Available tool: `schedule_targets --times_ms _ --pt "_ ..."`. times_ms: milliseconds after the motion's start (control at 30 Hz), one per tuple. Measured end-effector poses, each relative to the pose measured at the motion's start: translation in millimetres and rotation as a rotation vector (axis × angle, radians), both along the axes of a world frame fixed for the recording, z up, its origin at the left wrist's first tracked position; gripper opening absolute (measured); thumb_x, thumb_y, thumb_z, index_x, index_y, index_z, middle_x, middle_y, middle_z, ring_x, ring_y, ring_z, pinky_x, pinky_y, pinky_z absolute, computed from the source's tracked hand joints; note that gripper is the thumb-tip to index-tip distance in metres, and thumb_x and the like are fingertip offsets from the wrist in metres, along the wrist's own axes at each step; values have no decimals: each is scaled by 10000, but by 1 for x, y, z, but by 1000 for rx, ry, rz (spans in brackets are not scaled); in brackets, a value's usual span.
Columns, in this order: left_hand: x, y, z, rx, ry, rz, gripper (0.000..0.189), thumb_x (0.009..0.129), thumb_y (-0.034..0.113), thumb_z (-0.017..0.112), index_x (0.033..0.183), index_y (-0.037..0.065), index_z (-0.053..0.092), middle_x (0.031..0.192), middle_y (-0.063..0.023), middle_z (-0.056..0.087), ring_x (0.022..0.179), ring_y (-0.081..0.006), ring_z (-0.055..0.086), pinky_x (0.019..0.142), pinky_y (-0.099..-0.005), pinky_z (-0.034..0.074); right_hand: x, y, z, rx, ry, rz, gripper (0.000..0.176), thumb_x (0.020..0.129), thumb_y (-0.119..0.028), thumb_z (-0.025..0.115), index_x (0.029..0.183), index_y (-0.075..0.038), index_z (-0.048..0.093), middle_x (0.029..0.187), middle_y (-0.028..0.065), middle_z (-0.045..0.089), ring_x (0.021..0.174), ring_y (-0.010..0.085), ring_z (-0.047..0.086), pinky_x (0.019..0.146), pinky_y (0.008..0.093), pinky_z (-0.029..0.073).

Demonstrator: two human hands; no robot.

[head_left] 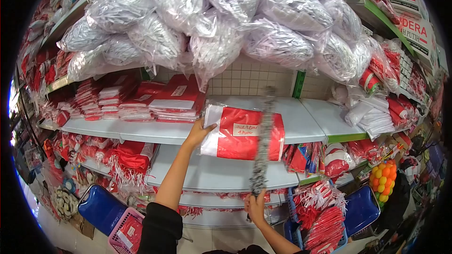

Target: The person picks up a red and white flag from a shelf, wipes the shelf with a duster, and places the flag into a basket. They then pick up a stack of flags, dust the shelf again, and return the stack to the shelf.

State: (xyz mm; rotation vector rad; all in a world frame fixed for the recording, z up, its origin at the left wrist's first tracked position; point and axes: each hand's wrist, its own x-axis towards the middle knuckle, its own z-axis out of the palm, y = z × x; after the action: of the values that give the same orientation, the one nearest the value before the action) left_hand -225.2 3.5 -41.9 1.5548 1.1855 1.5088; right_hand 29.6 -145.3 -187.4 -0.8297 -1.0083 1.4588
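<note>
My left hand (200,132) grips the left edge of a plastic-wrapped red and white flag packet (228,136), held up in front of the shelf. A small label with handwriting, partly reading "4 meter", sits on its front. In my right hand (255,207) is the handle of a grey fluffy duster (262,160), its head upright and blurred by motion. The duster crosses in front of the packet's right part. Behind both lies the white middle shelf (188,135).
Stacks of flag packets (176,96) fill the shelf's left side. Bags of white shredded strips (292,9) hang over from above. Folded white cloths (374,117) lie at right. Below stand a blue basket (293,207), a pink basket (117,228) and blue stools (101,209).
</note>
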Motion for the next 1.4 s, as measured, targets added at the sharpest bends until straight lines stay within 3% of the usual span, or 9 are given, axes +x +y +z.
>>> schedule_targets --times_ms 200,400,533,767,833,1033,1167,1333,1400 --pt "1 0 -2 132 103 62 361 818 77 607 1144 -52 520 1090 -160 611 1015 -220 561 915 -317 384 -13 -16 -3 -126 -63 135 278 821 -54 401 1052 -126 264 566 14 395 399 76 357 328 208 259" --pt "4 -6 1 180 307 177 344 795 68 613 1107 -48 529 1057 -196 615 1001 -268 577 887 -332 398 -5 -17 -2 219 -508 103 279 798 -43 415 1074 -56 375 582 51 468 407 109 414 350 253 339" --pt "3 -1 -6 111 246 212 311 790 79 624 1057 -57 539 1003 -199 627 948 -272 590 850 -337 414 -6 -16 6 574 -781 2 548 816 -119 464 1307 34 276 685 174 546 607 273 563 584 369 451" --pt "9 -7 -1 236 338 257 477 800 140 620 1194 -82 469 1113 -282 559 1076 -366 537 910 -358 396 -10 -9 6 -7 -318 24 594 833 -57 443 1357 1 169 617 82 505 498 152 493 468 291 420" --pt "7 -3 -5 260 360 296 471 804 141 615 1192 -82 470 1127 -277 555 1085 -366 530 922 -357 386 4 -1 -10 70 -403 100 561 856 -66 428 1350 -91 163 620 37 472 460 111 437 392 253 363" --pt "3 1 -5 171 194 189 441 809 144 621 1176 -64 490 1152 -212 560 1119 -282 499 960 -332 341 15 -5 2 -249 88 -108 299 891 -73 414 1157 -124 287 581 16 373 412 87 330 348 233 270" --pt "-4 17 -18 138 122 172 409 820 103 607 1180 -52 492 1164 -144 564 1092 -197 500 956 -301 334 18 -14 6 -147 -204 301 247 892 -80 398 1107 -151 299 576 7 354 417 83 308 345 232 261" --pt "1 8 -12 117 66 171 397 812 92 611 1166 -52 504 1157 -139 568 1078 -196 504 950 -296 334 6 1 36 -312 148 28 249 877 -80 404 1082 -192 318 558 -23 280 403 67 264 331 209 222" --pt "-1 13 -14 145 87 174 396 810 94 613 1161 -55 505 1153 -142 570 1075 -200 507 946 -297 338 7 -3 47 -330 125 254 201 874 -83 412 1028 -187 334 557 -21 287 397 64 266 326 207 217"
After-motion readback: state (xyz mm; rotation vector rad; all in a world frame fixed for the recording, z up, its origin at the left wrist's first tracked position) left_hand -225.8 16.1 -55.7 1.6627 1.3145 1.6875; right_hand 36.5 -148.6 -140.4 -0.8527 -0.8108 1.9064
